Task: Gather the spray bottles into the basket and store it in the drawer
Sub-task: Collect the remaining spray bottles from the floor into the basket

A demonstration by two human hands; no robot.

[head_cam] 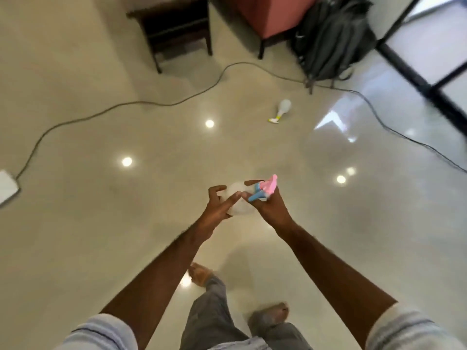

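Note:
I hold a clear spray bottle (238, 198) with a pink and blue trigger head in front of me, above the floor. My right hand (269, 207) grips its neck just under the pink head. My left hand (217, 207) curls around the bottle's clear body. A second clear spray bottle (282, 109), with a yellow and white head, lies on its side on the floor farther ahead, to the right. No basket or drawer shows in the head view.
A long cable (151, 103) snakes across the glossy floor to a white box (6, 186) at the left edge. A dark wooden stool (174, 29), a pink-sided seat (262, 18) and a grey backpack (328, 39) stand at the back. My bare feet (199, 274) are below.

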